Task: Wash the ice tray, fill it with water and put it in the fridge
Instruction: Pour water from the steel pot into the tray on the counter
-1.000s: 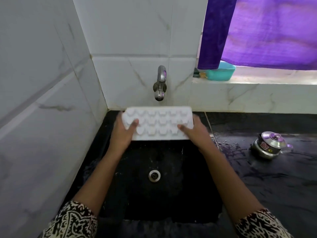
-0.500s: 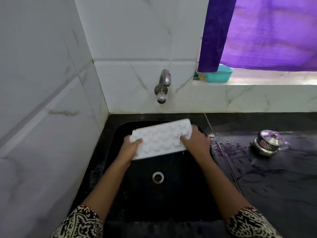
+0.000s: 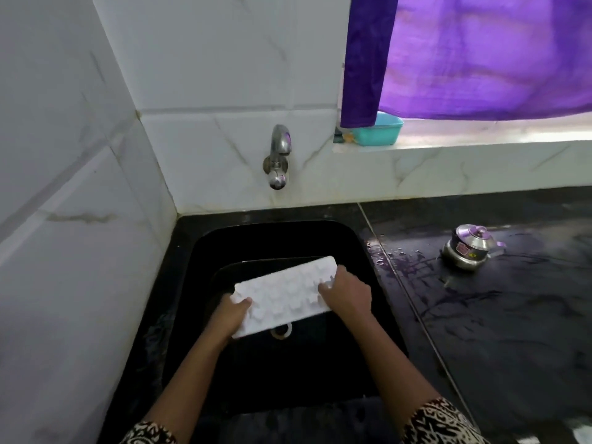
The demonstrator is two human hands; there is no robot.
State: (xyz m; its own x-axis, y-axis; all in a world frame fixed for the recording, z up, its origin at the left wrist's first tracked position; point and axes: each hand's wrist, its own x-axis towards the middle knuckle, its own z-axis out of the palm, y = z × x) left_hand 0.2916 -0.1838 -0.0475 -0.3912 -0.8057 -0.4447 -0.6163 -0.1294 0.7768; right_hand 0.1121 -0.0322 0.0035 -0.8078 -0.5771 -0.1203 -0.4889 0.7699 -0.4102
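Note:
A white ice tray (image 3: 283,296) hangs over the black sink (image 3: 198,251), its bumpy underside facing up and its right end raised. My left hand (image 3: 232,315) grips the tray's lower left end, thumb on top. My right hand (image 3: 347,294) holds the right end, fingers curled over the edge. The tray covers part of the drain (image 3: 282,331). A steel tap (image 3: 278,158) sticks out of the tiled wall above the sink, and no water is seen running from it.
White marble tiles wall the left side and back. A wet black counter (image 3: 480,315) runs to the right, with a small steel lidded pot (image 3: 469,246) on it. A teal tub (image 3: 379,129) sits on the window ledge under a purple curtain (image 3: 464,52).
Both hands have brought the tray down from just under the tap into the sink basin, tilting it so its left end drops lower.

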